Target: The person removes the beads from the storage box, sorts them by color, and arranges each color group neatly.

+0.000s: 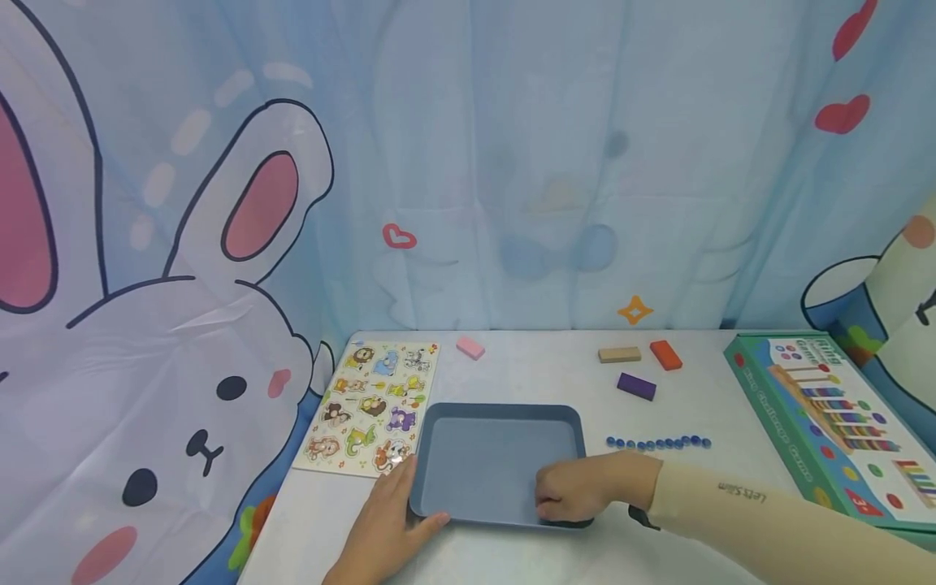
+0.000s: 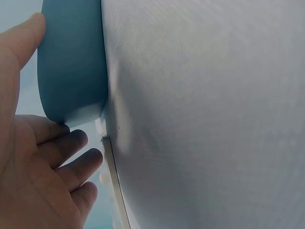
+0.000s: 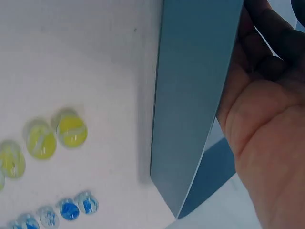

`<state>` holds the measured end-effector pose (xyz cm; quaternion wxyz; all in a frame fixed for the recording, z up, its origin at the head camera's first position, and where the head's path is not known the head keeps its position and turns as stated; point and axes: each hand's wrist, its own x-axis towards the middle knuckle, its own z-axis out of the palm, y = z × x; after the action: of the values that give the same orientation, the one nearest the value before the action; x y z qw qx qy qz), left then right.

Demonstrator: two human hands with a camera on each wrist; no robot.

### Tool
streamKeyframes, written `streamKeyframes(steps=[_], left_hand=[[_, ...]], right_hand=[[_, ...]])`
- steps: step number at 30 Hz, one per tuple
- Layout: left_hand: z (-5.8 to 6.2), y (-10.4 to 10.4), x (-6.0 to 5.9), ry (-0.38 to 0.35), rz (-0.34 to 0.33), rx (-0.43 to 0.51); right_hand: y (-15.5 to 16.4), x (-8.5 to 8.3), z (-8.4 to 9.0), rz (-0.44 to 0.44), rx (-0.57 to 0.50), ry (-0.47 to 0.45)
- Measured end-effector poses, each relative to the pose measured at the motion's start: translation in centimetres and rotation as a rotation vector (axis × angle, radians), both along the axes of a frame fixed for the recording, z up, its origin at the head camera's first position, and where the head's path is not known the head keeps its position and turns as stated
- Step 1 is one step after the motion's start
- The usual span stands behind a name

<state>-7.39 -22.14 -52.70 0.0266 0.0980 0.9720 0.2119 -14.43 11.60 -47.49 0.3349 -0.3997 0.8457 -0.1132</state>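
Observation:
A blue-grey tray (image 1: 504,412) with nothing in it sits on the white table near the front edge. My left hand (image 1: 387,516) lies against its front-left corner, fingers fairly straight and thumb along the front wall. The left wrist view shows that hand (image 2: 28,157) cupping the rounded tray corner (image 2: 71,62). My right hand (image 1: 574,491) grips the front-right rim with fingers curled over it. In the right wrist view its palm (image 3: 262,124) presses on the tray wall (image 3: 190,95).
An animal puzzle board (image 1: 369,406) lies left of the tray. Behind are a pink block (image 1: 470,348), tan block (image 1: 619,354), orange block (image 1: 665,354) and purple block (image 1: 636,386). Blue marbles (image 1: 658,443) line up at the right, near a green box (image 1: 826,422). Yellow marbles (image 3: 71,131) show too.

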Motion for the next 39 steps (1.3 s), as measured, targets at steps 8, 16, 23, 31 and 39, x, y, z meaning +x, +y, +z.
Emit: streamKeyframes(steps=[8,16,23,31,39], left_hand=[[0.1,0.0,0.1,0.0,-0.002,-0.001],[0.1,0.0,0.1,0.003,0.002,0.003],[-0.2,-0.1,0.1,0.022,-0.002,0.005],[-0.2,-0.1,0.0,0.005,0.001,0.01],[0.1,0.0,0.1,-0.011,0.005,0.017]], right_hand=[[-0.8,0.3,0.3,0.012,-0.061,-0.041],[-1.5,-0.6,1.7,-0.044,-0.173,-0.069],[-0.9,-2.3,2.1,-0.014,-0.223,-0.03],[-0.6,-3.2,1.9,0.08,-0.147,0.013],[-1.3,-3.2,0.7,0.155,-0.159,0.022]])
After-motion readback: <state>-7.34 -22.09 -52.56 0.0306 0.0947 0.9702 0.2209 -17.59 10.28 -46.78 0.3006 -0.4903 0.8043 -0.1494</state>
